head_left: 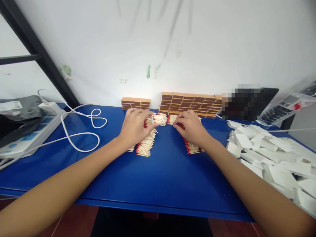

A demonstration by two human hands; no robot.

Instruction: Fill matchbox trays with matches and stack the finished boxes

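Observation:
Thumb and fingers of my left hand (137,124) are closed around a small white matchbox tray (155,120) with red-tipped matches in it. Under and in front of that hand lies a left pile of matches (146,145). My right hand (192,127) is a little to the right, its thumb and fingertips pinched together beside a back row of matches (171,119). Whatever is between those fingertips is too small to make out. A right pile of matches (192,148) lies partly hidden beneath my right hand and wrist.
Brown matchboxes stand stacked along the wall in a short stack (136,103) and a longer stack (190,103). White empty trays (266,148) are heaped at right, near a dark phone-like device (268,102). A white cable (74,149) and power strip (32,138) lie left on the blue table (160,177).

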